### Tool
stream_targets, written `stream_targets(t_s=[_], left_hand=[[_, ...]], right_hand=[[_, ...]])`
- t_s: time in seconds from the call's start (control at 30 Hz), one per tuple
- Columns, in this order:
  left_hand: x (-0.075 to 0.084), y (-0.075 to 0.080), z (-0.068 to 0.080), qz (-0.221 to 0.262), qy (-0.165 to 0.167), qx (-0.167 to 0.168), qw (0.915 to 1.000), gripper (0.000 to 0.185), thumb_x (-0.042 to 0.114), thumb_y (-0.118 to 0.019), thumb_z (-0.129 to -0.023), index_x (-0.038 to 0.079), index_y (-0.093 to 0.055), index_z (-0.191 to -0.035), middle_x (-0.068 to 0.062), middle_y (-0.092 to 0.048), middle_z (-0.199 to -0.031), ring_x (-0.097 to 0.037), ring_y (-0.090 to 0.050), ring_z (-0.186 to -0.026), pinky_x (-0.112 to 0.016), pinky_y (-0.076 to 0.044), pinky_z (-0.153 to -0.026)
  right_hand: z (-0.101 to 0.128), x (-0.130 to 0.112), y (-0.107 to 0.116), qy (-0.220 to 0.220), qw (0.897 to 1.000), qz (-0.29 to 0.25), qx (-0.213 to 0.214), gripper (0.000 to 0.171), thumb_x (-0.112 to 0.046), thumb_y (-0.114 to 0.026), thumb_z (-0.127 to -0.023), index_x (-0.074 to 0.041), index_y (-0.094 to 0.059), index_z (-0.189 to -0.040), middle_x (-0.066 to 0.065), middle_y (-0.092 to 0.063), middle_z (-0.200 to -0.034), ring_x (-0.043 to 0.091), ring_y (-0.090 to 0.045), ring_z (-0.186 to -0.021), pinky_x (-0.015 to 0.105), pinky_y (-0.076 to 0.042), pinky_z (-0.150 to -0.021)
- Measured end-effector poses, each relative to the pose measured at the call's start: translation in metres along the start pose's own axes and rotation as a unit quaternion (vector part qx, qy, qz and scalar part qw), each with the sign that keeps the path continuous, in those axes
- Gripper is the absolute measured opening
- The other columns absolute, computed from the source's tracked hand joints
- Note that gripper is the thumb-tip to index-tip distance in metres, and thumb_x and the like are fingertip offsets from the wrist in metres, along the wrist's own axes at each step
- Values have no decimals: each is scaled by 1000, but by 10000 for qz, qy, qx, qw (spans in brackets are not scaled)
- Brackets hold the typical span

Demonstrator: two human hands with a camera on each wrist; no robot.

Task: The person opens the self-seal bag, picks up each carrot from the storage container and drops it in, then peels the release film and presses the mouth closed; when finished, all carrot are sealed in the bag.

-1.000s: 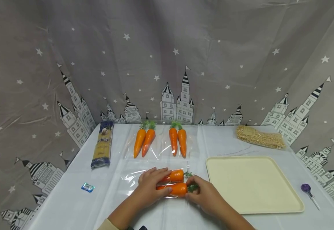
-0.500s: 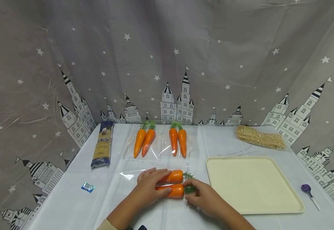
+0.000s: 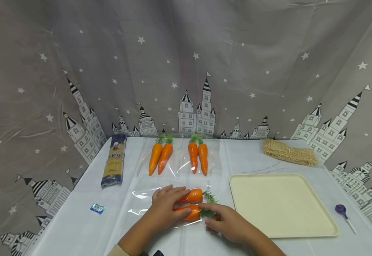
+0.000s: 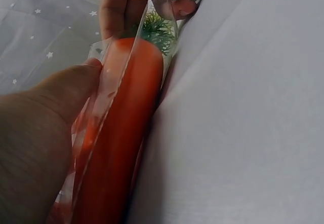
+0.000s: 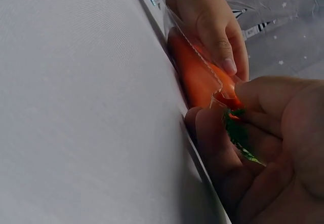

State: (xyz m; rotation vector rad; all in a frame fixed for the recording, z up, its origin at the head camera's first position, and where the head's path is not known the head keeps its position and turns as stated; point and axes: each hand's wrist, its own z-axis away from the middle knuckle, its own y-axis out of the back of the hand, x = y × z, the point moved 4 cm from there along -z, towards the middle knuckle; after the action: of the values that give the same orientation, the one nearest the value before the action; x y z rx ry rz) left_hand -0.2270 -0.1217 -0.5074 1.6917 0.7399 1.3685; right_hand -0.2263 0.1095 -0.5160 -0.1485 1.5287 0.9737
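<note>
Two orange carrots lie side by side in a clear plastic bag (image 3: pixel 137 194), their green tops toward the right. My left hand (image 3: pixel 167 206) lies over them, fingers across the far carrot (image 3: pixel 196 195) and thumb on the near carrot (image 3: pixel 193 213), holding both through the film. My right hand (image 3: pixel 229 224) is at the bag's mouth, fingers curled round the near carrot's green top. Its index finger reaches the carrot's thick end; the thumb is by the film. In the right wrist view the greens (image 5: pixel 238 135) sit inside the cupped fingers. The carrots' tips are hidden.
Behind lie four-sided clear film with two carrot pairs, the left pair (image 3: pixel 161 158) and right pair (image 3: pixel 198 158). A cream tray (image 3: pixel 283 204) is at right, near a purple lollipop (image 3: pixel 341 209). Also present are a pasta packet (image 3: pixel 113 161), a corn-kernel bag (image 3: pixel 289 153) and a small blue packet (image 3: pixel 97 208).
The near carrot has shifted a little left, and the far one slightly. My right hand has followed leftward, its index finger straightening and thumb parting from it. The left hand stays almost still.
</note>
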Motion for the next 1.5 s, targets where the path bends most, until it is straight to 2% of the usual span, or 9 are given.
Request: stream_targets(t_s=[0.17, 0.33, 0.53, 0.6, 0.67, 0.77, 0.87, 1.17, 1.5], left_hand=[[-2, 0, 0, 41, -16, -5, 10000, 63, 61, -76, -88, 36, -63, -145, 6, -59, -151, -43, -42, -146, -79, -20, -115], [-3, -2, -1, 152, -44, 32, 9999, 63, 60, -76, -89, 34, -63, -144, 6, -59, -151, -43, -42, -146, -78, -19, -116], [-3, -4, -2, 107, -68, 139, 9998, 63, 60, -76, -88, 32, -64, -143, 5, -61, -150, -43, -44, -145, -78, -20, -115], [-3, -4, -2, 98, -41, 129, 9999, 64, 61, -76, -88, 32, -64, -144, 4, -60, -150, -43, -44, -145, -78, -20, -115], [-3, -4, -3, 113, 1, 107, 9999, 64, 61, -76, -88, 31, -63, -144, 3, -60, -150, -44, -43, -145, -77, -19, -115], [-3, -4, -2, 149, 105, 73, 9998, 64, 60, -76, -89, 33, -62, -145, 4, -60, -150, -43, -43, -145, -77, -19, -115], [-1, -5, -2, 167, 243, 86, 9995, 64, 60, -76, -89, 33, -62, -145, 4, -60, -150, -43, -44, -145, -78, -17, -115], [10, -6, 3, 82, 669, 9, 9977, 69, 65, -74, -88, 33, -60, -147, -2, -58, -153, -43, -44, -144, -82, -16, -114], [26, -4, 11, 231, 640, -249, 9974, 76, 69, -62, -94, 32, -47, -158, -17, -42, -162, -54, -30, -149, -81, -27, -112]], right_hand=[[-1, 0, 0, -44, 9997, -203, -84, 46, -25, -70, -101, -32, -61, -146, -1, -72, -110, 14, -71, -79, 27, -59, -70], [2, -1, 8, -247, 9982, -410, 369, 41, -26, -71, -100, -28, -65, -141, 4, -73, -113, 18, -72, -76, 32, -60, -63], [9, -7, 23, -84, 9953, -333, 911, 14, -26, -71, -100, -12, -70, -105, 3, -67, -89, 12, -63, -63, 29, -53, -53], [12, -8, 22, -35, 9986, -231, 473, 17, -28, -71, -100, -12, -70, -95, 0, -64, -74, 9, -58, -57, 25, -49, -51], [16, -7, 17, 4, 9985, -394, -376, 22, -29, -69, -102, -9, -72, -93, 0, -67, -70, 8, -59, -56, 22, -49, -50], [22, -6, 4, -2, 9839, -761, -1618, 24, -28, -66, -103, -6, -76, -99, 0, -73, -77, 8, -66, -61, 21, -54, -53], [21, -3, -10, -229, 9719, -1233, -1992, 24, -26, -65, -103, -6, -76, -110, 2, -76, -89, 11, -71, -72, 24, -59, -60], [5, 1, -27, -1068, 9677, -2196, -631, 31, -29, -68, -102, -1, -72, -114, 9, -77, -94, 17, -75, -82, 28, -64, -73], [1, 3, -27, -1152, 9503, -2883, 227, 43, -24, -73, -99, 5, -56, -125, 11, -77, -97, 21, -77, -90, 31, -64, -82]])
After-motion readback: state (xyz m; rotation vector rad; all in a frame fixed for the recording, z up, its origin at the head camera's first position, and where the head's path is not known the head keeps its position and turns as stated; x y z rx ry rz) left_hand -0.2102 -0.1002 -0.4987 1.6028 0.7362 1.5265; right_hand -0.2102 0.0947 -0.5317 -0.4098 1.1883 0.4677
